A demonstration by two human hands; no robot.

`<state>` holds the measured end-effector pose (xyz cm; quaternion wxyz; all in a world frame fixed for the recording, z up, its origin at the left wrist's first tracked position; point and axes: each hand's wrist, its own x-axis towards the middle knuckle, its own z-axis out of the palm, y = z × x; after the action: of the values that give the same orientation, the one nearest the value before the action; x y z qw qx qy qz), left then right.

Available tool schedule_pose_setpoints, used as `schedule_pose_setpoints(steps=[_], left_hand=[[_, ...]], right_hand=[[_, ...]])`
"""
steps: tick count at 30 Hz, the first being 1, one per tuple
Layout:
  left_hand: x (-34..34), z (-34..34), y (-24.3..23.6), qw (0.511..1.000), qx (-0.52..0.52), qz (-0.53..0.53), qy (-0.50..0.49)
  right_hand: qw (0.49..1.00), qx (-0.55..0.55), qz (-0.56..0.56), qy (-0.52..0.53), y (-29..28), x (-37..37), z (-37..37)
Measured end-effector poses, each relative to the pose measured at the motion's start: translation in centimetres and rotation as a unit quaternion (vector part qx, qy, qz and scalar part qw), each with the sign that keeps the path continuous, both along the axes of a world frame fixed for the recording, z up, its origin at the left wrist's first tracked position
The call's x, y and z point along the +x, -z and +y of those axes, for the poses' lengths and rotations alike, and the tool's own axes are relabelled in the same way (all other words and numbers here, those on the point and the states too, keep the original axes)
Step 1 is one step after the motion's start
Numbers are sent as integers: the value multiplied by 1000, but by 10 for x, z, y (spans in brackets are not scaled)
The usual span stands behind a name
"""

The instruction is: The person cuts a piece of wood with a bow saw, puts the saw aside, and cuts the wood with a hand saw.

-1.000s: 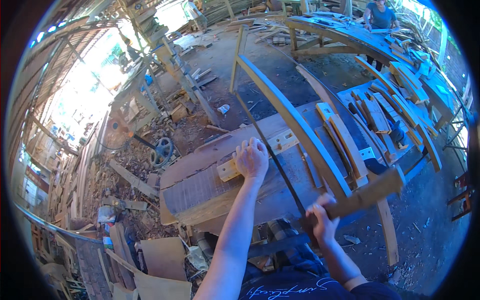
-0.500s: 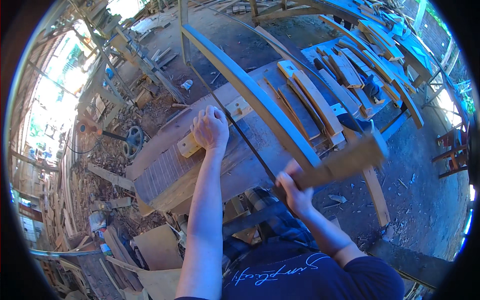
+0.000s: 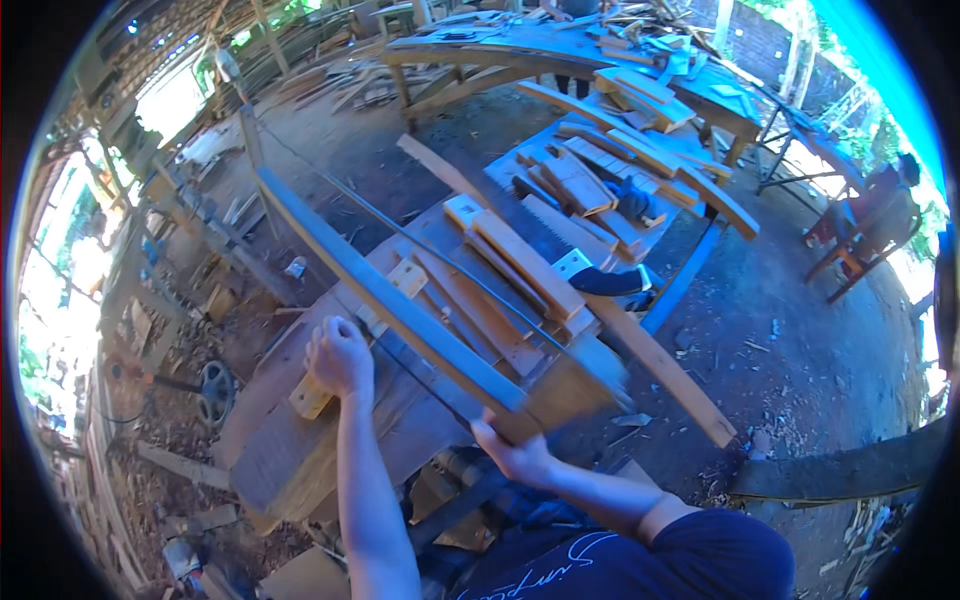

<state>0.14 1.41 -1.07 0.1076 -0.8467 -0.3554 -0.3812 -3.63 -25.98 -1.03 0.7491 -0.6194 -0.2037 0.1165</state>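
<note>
My left hand [image 3: 338, 352] is closed on a pale wooden piece with holes [image 3: 308, 398], lying on a worn board [image 3: 262, 450]. My right hand [image 3: 505, 450] grips the near end of a long wooden frame saw [image 3: 380, 290], whose thin dark blade runs down past my left hand; whether it touches the piece is unclear. The saw's near end piece is blurred. Beside the saw lie several wooden strips [image 3: 530, 280] and a handsaw with a black handle [image 3: 615, 280].
Several curved wooden pieces [image 3: 720, 200] cover the bench's far end. Behind, a long table [image 3: 450, 55] holds scraps, with a person [image 3: 555, 12] partly visible there. A chair [image 3: 845, 250] stands at right. A handwheel [image 3: 215, 395] and scrap wood are at left, a dark beam [image 3: 820, 465] at lower right.
The view has shifted, showing more of the right side. The saw's far end has swung left relative to my left hand, which stays on the wooden piece; my right hand still grips the saw.
</note>
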Motion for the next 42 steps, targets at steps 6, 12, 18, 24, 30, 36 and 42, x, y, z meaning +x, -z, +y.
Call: schedule_pose_setpoints(steps=[6, 12, 18, 24, 30, 36, 42], left_hand=[[3, -18, -23, 999, -28, 44, -2], [5, -8, -6, 999, -29, 25, -31], [10, -14, -19, 999, 15, -46, 9], [0, -8, -15, 999, -8, -28, 33], [4, -14, -12, 998, -45, -31, -23], [0, -18, -19, 997, -58, -41, 28], [1, -10, -14, 997, -64, -39, 9]], right_hand=[[997, 70, 23, -5, -14, -16, -31], [995, 74, -51, 53, -24, 25, 54], [999, 48, -24, -7, -11, -18, -58], [990, 123, 22, 72, -19, 11, 48], [998, 44, -28, 26, -12, 10, 20], [996, 25, -88, -13, -8, -27, -53], [994, 85, -42, 55, -11, 15, 68]])
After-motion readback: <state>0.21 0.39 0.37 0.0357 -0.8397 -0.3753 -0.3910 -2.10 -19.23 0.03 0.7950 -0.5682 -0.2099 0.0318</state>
